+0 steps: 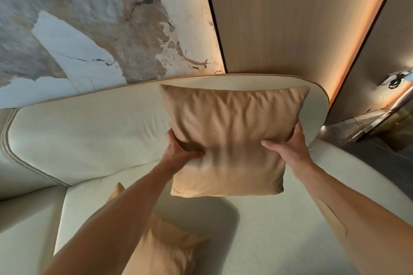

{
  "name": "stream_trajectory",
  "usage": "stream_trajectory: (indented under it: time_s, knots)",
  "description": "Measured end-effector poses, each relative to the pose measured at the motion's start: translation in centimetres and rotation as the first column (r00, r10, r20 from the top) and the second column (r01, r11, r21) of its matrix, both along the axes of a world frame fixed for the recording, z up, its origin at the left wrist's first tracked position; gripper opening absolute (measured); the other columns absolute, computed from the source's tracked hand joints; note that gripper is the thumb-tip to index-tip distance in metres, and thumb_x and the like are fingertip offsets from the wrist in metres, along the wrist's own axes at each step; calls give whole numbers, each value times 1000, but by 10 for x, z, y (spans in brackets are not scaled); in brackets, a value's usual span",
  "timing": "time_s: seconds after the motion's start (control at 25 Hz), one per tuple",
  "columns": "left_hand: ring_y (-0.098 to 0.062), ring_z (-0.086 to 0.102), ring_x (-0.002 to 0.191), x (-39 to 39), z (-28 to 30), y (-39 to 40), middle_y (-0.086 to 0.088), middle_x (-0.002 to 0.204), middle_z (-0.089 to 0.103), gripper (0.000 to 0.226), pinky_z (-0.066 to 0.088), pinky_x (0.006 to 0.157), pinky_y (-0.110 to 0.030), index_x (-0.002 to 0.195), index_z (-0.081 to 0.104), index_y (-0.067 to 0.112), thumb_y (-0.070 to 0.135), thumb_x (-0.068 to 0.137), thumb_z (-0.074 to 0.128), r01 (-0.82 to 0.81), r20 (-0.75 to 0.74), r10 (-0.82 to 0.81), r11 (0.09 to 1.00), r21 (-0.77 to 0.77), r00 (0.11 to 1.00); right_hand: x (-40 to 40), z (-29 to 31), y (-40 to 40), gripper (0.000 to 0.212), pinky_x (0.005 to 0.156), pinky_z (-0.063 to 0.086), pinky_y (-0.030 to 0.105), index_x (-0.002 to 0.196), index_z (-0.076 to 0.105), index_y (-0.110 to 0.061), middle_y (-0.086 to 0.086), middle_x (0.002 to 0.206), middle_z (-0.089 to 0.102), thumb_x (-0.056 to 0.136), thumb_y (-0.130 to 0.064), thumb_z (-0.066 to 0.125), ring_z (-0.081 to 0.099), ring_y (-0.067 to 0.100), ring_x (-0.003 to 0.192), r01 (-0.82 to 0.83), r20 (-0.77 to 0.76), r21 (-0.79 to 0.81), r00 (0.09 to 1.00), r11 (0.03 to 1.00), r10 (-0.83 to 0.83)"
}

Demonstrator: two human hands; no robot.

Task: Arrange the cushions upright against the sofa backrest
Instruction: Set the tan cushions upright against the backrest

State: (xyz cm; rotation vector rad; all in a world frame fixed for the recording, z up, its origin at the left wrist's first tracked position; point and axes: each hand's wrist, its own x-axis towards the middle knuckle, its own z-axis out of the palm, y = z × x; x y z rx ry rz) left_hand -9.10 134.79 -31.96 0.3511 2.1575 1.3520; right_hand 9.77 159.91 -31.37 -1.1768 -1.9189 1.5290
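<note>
At far left, the cream leather sofa [85,140] presents a padded backrest section with tan double-stitched piping along its left edge. Behind it stands a wall of grey, white and tan marble-patterned stone [89,24].

On the seat, low and left of centre, a second tan leather cushion [163,250] lies flat. The left forearm crosses over it and hides part of it; one corner shows beyond the arm, near the seam where seat meets backrest.

The left hand [178,154] grasps the left edge of the square tan pebbled-leather cushion [232,136]. The thumb presses into the front face and forms a deep dimple; the fingers wrap behind the edge and are mostly out of sight.

This cushion is held upright, clear of the seat, with its shadow falling on the seat surface below. Its top edge lies in front of the rounded upper rim of the backrest. Whether its rear face touches the backrest cannot be determined.

The right hand [290,149] grasps the right edge of the same cushion, thumb flat on the front face, fingers curled around the back.

Right of the sofa, a tan wood-grain wall panel [279,18] rises, bordered by an orange-lit vertical strip [366,33]. At far right, a polished metallic fitting [397,80] is visible; its detail is too blurred to identify.
</note>
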Motion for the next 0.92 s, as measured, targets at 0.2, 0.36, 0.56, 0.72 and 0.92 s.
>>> stream_trajectory:
  time_s: [0.2,0.36,0.56,0.72,0.92]
  knots:
    - [-24,47,115,-14,-39,41,-2,130,46,116,40,100,-39,140,15,28,25,52,92,-9,-54,7,1000,-29,998,-29,-47,31,126,113,36,45,150,24,-31,0,142,42,44,-27,94,46,19,129,52,-42,35,998,998,-51]
    - [-25,45,120,-31,-64,63,-4,131,42,112,42,105,-44,130,20,31,37,40,86,-37,-25,35,997,-70,999,-47,-73,49,127,112,36,42,149,21,-35,-3,142,41,43,-32,91,46,17,129,67,-52,49,997,997,-64]
    - [-29,43,117,-35,-93,83,-5,125,38,106,46,99,-54,115,20,34,49,31,82,22,77,-7,982,-189,997,-41,-103,65,126,114,31,36,150,18,-34,-4,147,36,51,-21,92,40,17,134,79,1,61,997,995,-79]
    - [-28,45,113,-40,-104,96,-5,120,40,99,48,97,-54,112,21,32,47,36,83,24,96,-4,978,-207,995,-38,-118,73,129,117,28,40,151,13,-37,-6,151,31,51,-26,94,37,17,138,96,43,41,994,995,-97]
    - [-31,49,112,-44,-114,94,-6,117,41,96,50,95,-54,108,21,35,44,38,86,28,96,-6,975,-220,995,-40,-127,69,129,118,28,39,153,11,-33,1,152,29,55,-21,94,36,19,138,73,88,74,993,995,-79]
